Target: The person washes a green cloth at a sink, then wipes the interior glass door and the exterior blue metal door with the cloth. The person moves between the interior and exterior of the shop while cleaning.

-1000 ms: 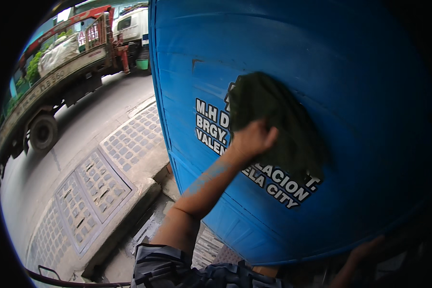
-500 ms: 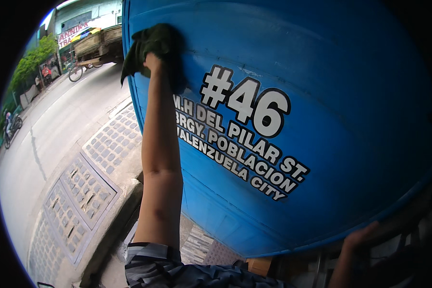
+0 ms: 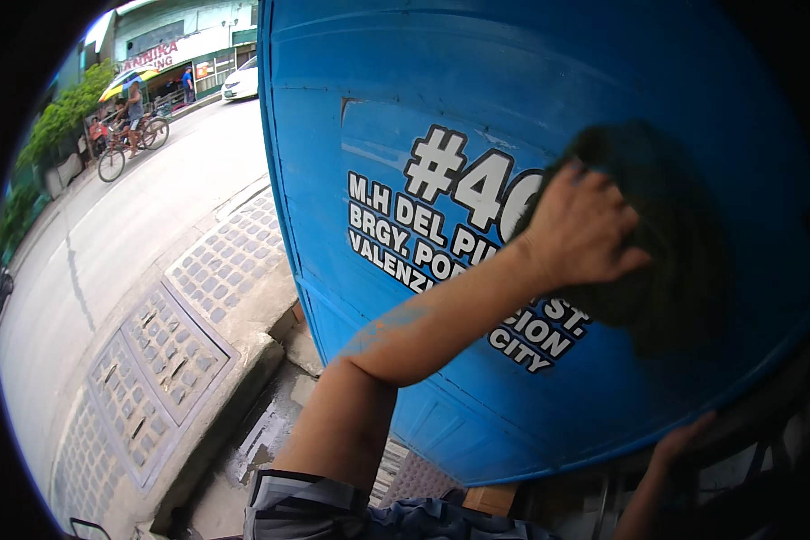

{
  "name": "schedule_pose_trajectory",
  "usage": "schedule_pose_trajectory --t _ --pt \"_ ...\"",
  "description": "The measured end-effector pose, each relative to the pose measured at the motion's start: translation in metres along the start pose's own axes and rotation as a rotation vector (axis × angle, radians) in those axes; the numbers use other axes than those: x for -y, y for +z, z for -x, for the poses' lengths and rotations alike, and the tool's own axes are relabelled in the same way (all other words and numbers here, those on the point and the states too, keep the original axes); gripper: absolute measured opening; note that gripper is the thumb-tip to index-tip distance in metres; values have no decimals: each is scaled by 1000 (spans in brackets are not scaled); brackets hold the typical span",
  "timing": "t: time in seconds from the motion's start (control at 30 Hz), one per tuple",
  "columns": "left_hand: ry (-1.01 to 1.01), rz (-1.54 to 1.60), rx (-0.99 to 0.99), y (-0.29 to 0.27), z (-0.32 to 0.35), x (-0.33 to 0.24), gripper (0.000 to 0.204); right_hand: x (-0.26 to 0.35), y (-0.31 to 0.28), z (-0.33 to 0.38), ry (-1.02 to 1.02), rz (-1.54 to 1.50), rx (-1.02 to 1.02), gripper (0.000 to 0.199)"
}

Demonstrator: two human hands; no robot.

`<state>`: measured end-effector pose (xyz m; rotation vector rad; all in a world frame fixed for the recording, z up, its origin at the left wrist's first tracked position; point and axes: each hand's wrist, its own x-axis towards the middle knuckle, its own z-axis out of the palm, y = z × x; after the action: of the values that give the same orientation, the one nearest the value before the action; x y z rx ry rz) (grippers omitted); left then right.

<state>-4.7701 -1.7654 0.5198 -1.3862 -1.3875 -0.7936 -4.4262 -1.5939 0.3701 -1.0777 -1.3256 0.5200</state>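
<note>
A large blue metal panel (image 3: 441, 387) with bold white lettering fills most of the view. My left hand (image 3: 580, 225) presses a dark green cloth (image 3: 666, 243) flat against it, over the right part of the lettering. The fingers are bunched into the cloth, and the forearm crosses the lower lines of letters. At the panel's lower right edge is my right hand (image 3: 682, 438), its fingers stretched along the rim in shadow. Part of that hand is too dark to make out.
To the left, a kerb (image 3: 216, 423) and paving with grid-patterned slabs (image 3: 162, 351) border a road (image 3: 90, 243). A person rides a pedal cycle with a sidecar and umbrella (image 3: 133, 126) there. A white car (image 3: 241, 81) is farther back. Dark metal framing lies below the panel at right.
My left hand has swept the cloth from the panel's upper left edge across to the right, over the lettering. My right hand stays at the lower edge. Street traffic has shifted.
</note>
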Motion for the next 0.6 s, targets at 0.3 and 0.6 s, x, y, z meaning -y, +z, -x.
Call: schedule_pose_trajectory --t 0.3,0.6 --pt "-833 -19 -279 -32 32 358 47 30 28 13 55 -174 17 81" --pt "-163 -96 -367 24 -69 16 67 -3 20 -4 -14 -201 145 86"
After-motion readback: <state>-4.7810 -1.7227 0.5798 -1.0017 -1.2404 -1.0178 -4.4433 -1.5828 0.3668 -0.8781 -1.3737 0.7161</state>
